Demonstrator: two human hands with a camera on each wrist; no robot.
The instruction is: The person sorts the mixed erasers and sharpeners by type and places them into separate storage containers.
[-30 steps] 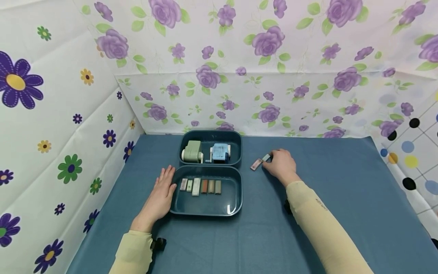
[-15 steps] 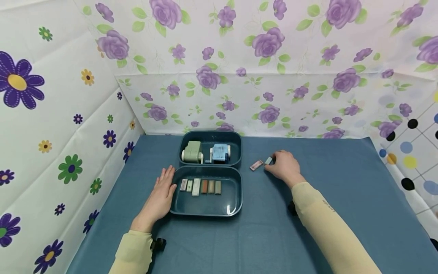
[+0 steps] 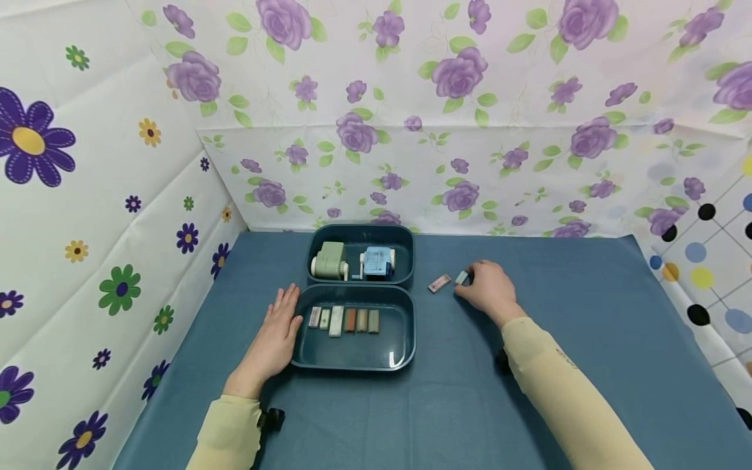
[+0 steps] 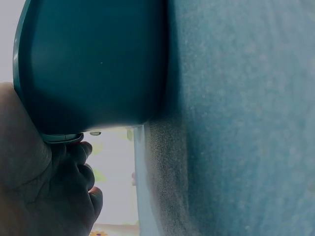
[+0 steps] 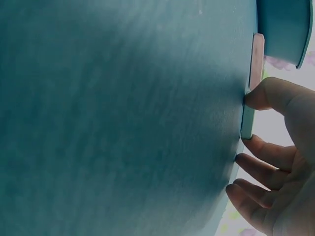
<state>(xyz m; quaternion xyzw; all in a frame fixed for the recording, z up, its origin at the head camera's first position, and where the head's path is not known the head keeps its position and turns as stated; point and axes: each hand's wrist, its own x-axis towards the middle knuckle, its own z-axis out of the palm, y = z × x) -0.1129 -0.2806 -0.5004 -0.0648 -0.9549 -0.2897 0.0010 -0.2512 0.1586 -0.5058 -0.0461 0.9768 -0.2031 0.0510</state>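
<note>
My right hand (image 3: 489,288) pinches a small pale blue block, likely an eraser (image 3: 461,277), between thumb and index finger. The right wrist view shows this eraser (image 5: 247,122) low against the cloth, a fingertip at each end. Just left of it lies a pink-and-white eraser (image 3: 439,283), a small gap apart. My left hand (image 3: 276,333) rests with straight fingers along the left rim of the front dark teal tray (image 3: 352,359). Inside that tray stands a row of several small blocks (image 3: 350,320) in white, orange and olive tones. The left wrist view shows the tray's outer wall (image 4: 98,59).
Behind the front tray stands a second teal tray (image 3: 405,239). It holds a green crank pencil sharpener (image 3: 331,258) and a blue one (image 3: 377,261). Blue cloth (image 3: 446,405) covers the table. Floral sheets (image 3: 405,85) hang at the back and sides.
My right hand has shifted slightly right with the pale blue eraser, opening a small gap from the pink one. Over the last half second it hardly moves. My left hand stays in place.
</note>
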